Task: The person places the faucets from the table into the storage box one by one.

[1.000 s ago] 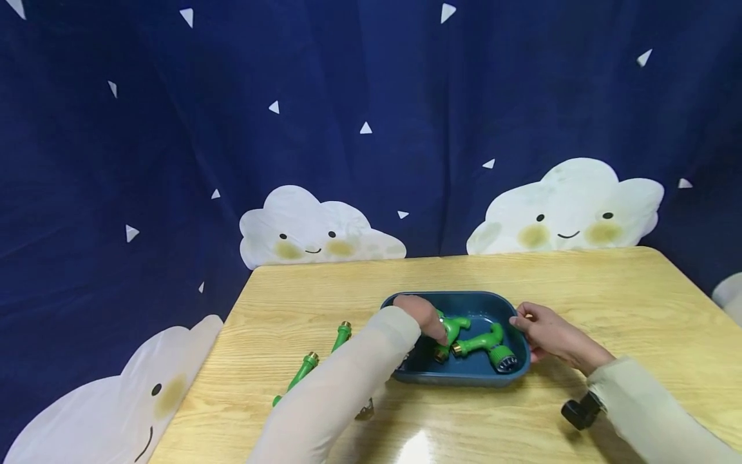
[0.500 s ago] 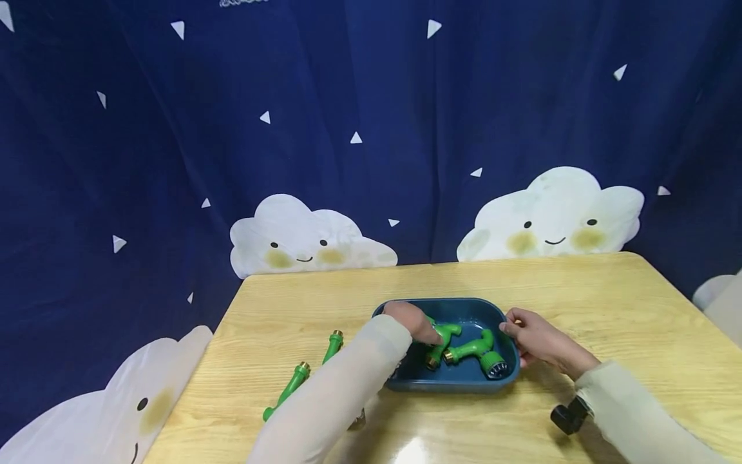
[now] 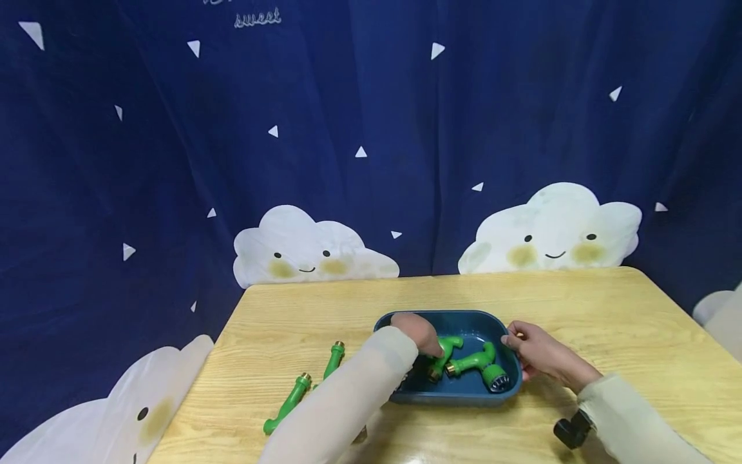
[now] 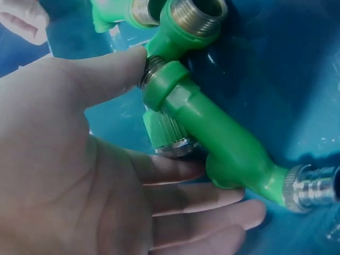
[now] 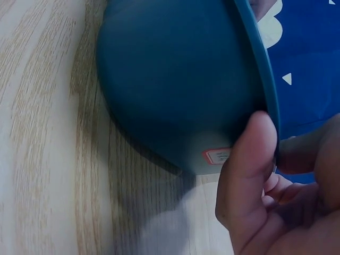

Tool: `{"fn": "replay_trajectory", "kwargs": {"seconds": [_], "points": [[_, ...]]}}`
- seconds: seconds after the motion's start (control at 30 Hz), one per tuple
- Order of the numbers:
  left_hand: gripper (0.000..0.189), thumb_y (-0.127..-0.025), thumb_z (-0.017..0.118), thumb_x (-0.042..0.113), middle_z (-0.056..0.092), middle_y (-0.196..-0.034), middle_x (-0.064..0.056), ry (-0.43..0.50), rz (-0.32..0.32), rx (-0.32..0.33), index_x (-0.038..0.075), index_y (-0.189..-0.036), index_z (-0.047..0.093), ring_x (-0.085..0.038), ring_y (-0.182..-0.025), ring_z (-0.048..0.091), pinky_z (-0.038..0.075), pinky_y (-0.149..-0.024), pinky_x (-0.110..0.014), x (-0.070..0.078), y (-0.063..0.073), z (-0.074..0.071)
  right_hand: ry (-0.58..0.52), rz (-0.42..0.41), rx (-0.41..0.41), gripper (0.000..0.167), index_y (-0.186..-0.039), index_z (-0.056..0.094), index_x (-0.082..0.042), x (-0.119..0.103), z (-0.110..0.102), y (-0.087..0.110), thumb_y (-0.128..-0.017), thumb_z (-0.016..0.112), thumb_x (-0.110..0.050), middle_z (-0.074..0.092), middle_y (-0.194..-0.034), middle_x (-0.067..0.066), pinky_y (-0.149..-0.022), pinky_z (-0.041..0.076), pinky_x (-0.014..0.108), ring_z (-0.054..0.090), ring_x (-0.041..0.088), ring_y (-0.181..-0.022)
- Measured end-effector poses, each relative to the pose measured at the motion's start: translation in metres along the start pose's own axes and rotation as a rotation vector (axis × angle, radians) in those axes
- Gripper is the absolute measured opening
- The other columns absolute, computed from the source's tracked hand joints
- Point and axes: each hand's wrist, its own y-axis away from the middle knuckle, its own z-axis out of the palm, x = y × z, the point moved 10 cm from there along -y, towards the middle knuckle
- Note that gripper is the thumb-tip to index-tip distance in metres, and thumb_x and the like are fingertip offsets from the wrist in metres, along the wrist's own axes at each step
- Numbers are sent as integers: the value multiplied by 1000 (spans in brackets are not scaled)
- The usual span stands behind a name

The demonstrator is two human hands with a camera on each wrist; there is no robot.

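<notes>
1. Head view: the left hand (image 3: pixel 416 332) covers the left end of the tray (image 3: pixel 452 398); its fingertips are mostly concealed.
2. Same view: the left sleeve (image 3: pixel 342 403), cut off by the bottom edge, hides the lower part of a green tap (image 3: pixel 333 359) and most of a metallic piece (image 3: pixel 361 435), unidentifiable.
3. Same view: the curtain lettering (image 3: pixel 257 17) has its upper line cropped by the top edge.
4. Left wrist view: the metal-ended tap (image 4: pixel 218 127) runs to the right edge, its tip cut off; another tap (image 4: pixel 114 13) is cropped above.
5. Right wrist view: the right hand (image 5: pixel 281 207) partly covers the label (image 5: pixel 215 155); its print is illegible.
</notes>
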Motion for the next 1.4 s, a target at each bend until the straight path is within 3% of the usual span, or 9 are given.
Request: {"fn": "replay_trajectory", "kwargs": {"seconds": [0.17,0.33,0.4,0.5,0.57,0.7,0.83,0.97,1.4], "points": [[54,-89,49,72,60,-138,14,10,45,33,39,-129,64,-7,-125,56,44,-103,-24,1,1,-1,-11,-6,6,18,-92,40,0,2,-2,3,-105,41,-12,37,-62,-1,-47,49,26,46,13,-52],[43,-94,54,60,66,-87,6,125,191,139,21,-89,74,-12,-80,61,49,-70,-28,-4,4,-15,-29,-8,-4,19,-93,40,1,3,0,1,-105,41,-13,35,-61,-2,-48,49,25,45,12,-52],[40,-95,56,53,62,-79,4,181,279,196,17,-87,70,-14,-73,58,47,-65,-30,-10,10,-24,-29,-5,-4,19,-93,40,1,3,2,0,-105,42,-14,35,-61,-2,-47,49,25,45,12,-51],[40,-97,56,49,70,-105,2,266,397,250,15,-115,69,-15,-95,66,54,-80,-32,-22,26,-38,-22,-1,0,19,-92,41,0,5,4,-1,-105,42,-13,36,-62,-1,-47,48,25,44,12,-52],[48,-98,56,46,66,-129,0,319,465,294,15,-135,60,-17,-115,63,52,-96,-35,-33,38,-47,-13,0,6,19,-92,41,0,5,4,-1,-105,42,-14,37,-63,-1,-47,48,25,44,12,-51],[51,-99,56,40,60,-141,-4,421,534,418,12,-142,53,-21,-129,58,47,-108,-38,-63,59,-67,-10,-4,11,19,-92,40,0,4,3,-1,-105,42,-14,37,-64,-1,-47,48,25,44,13,-52],[49,-99,57,35,61,-138,-7,468,541,523,9,-140,55,-24,-129,58,45,-110,-40,-92,69,-78,-11,-1,8,19,-93,41,1,3,2,0,-105,42,-14,37,-64,0,-47,49,25,44,13,-52],[47,-99,58,32,61,-138,-9,490,520,565,7,-138,56,-26,-130,56,44,-111,-42,-112,71,-80,3,-4,17,19,-95,41,2,0,0,0,-105,42,-14,37,-64,0,-47,49,25,44,13,-52],[46,-98,60,30,60,-140,-10,501,418,550,7,-137,57,-29,-133,54,43,-111,-46,-154,66,-49,4,3,20,19,-94,41,1,0,1,1,-106,40,-14,37,-64,0,-47,50,26,45,12,-52]]}}
